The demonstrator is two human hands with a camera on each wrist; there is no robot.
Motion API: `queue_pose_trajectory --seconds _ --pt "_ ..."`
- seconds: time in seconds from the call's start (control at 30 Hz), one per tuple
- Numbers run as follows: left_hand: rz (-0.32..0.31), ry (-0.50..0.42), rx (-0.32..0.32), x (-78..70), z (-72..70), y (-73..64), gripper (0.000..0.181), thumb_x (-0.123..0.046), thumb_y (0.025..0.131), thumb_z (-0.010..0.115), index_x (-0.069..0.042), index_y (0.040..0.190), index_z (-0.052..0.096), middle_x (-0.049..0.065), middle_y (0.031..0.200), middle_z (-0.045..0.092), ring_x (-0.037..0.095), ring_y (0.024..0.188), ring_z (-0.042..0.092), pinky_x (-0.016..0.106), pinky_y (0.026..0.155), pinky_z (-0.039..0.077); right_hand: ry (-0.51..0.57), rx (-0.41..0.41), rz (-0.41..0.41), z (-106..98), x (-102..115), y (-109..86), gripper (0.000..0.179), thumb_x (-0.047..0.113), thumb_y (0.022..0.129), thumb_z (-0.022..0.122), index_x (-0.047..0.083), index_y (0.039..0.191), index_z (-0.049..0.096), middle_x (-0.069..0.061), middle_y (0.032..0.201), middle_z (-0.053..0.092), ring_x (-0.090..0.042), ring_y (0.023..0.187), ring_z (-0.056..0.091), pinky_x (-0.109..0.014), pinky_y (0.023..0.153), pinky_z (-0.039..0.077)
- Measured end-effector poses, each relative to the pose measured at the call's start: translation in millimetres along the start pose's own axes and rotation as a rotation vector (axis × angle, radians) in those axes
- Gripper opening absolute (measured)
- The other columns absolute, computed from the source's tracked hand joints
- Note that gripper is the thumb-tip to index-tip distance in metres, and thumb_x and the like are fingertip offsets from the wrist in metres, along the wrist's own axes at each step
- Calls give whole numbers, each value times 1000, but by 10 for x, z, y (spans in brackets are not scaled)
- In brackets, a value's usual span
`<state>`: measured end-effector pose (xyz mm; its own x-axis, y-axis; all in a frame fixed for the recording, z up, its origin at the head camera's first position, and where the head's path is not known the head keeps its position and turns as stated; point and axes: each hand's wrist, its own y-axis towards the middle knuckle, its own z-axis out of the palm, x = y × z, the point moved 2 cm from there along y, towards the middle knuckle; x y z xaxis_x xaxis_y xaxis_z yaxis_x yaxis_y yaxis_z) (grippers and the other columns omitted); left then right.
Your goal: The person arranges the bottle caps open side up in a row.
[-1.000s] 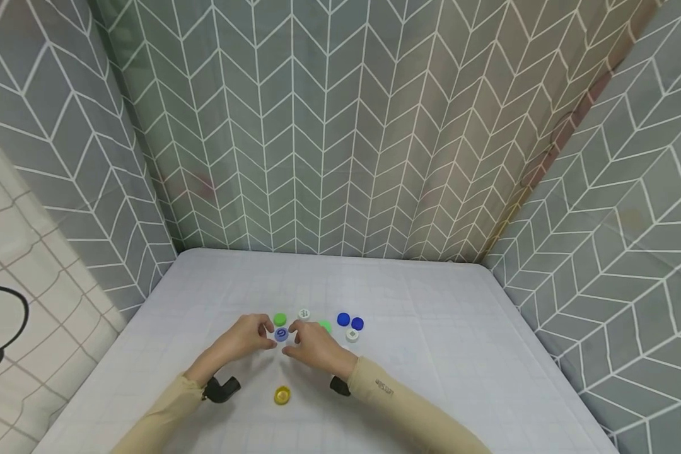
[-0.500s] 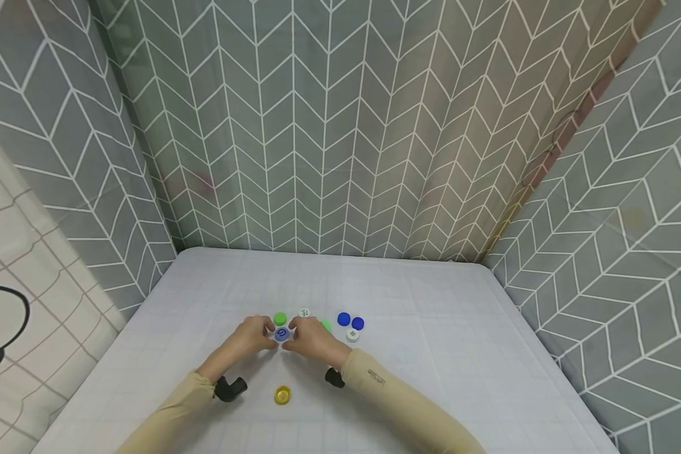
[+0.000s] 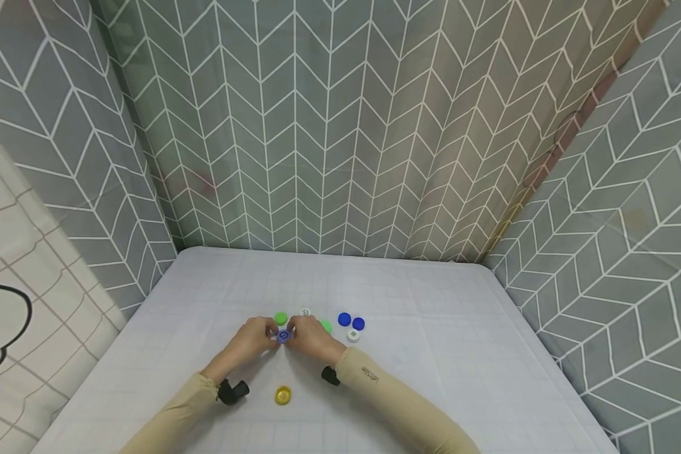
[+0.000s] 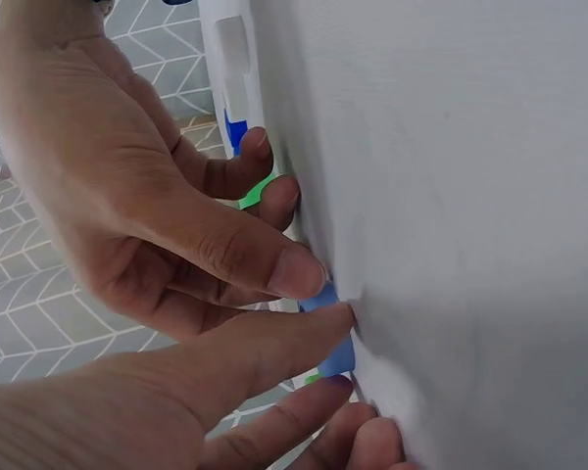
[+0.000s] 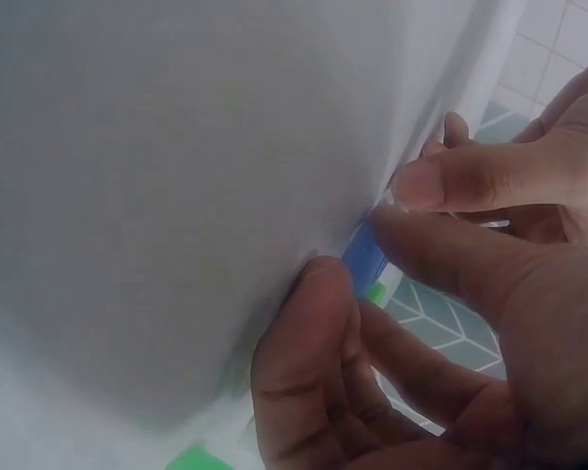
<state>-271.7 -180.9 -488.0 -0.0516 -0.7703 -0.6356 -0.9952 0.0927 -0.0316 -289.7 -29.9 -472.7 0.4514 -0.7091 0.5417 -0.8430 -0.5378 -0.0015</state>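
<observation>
A light blue bottle cap (image 3: 284, 336) with a dark swirl on top lies on the white tablecloth between both hands. My left hand (image 3: 251, 338) pinches its left side with thumb and fingers, while my right hand (image 3: 312, 339) pinches the right side. In the left wrist view the cap's blue side (image 4: 338, 360) shows between the left thumb and finger, with the right thumb just above. Seen from the right wrist, a strip of the cap (image 5: 366, 262) appears between the right thumb and finger; the rest is hidden.
Green caps (image 3: 280, 318) (image 3: 326, 326) and a white cap (image 3: 304, 312) lie behind the hands. Farther right are dark blue caps (image 3: 344, 319) (image 3: 359, 323) and another white cap (image 3: 353, 335). A yellow cap (image 3: 283, 395) sits nearer the front. Patterned curtains surround the table.
Both hands have closed in from either side, and their fingers now pinch the light blue cap, which has shifted slightly. The other caps stay in place.
</observation>
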Motion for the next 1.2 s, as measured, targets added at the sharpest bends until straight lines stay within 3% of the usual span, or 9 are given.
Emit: queue_pose_trajectory --seconds 0.63,1.2 --pt "26 32 -11 -20 60 10 21 -8 72 80 -6 90 70 0 70 58 13 61 51 26 53 41 -37 -32 -29 5 -22 -33 22 17 80 78 3 95 71 -6 89 72 -9 75 61 -17 65 48" --pt "100 -97 16 -143 -11 -33 22 -3 73 77 -1 93 67 1 72 64 13 64 57 26 55 47 37 -40 -28 -137 -35 -128 19 16 80 77 4 94 71 -4 84 72 -3 68 60 -15 59 48"
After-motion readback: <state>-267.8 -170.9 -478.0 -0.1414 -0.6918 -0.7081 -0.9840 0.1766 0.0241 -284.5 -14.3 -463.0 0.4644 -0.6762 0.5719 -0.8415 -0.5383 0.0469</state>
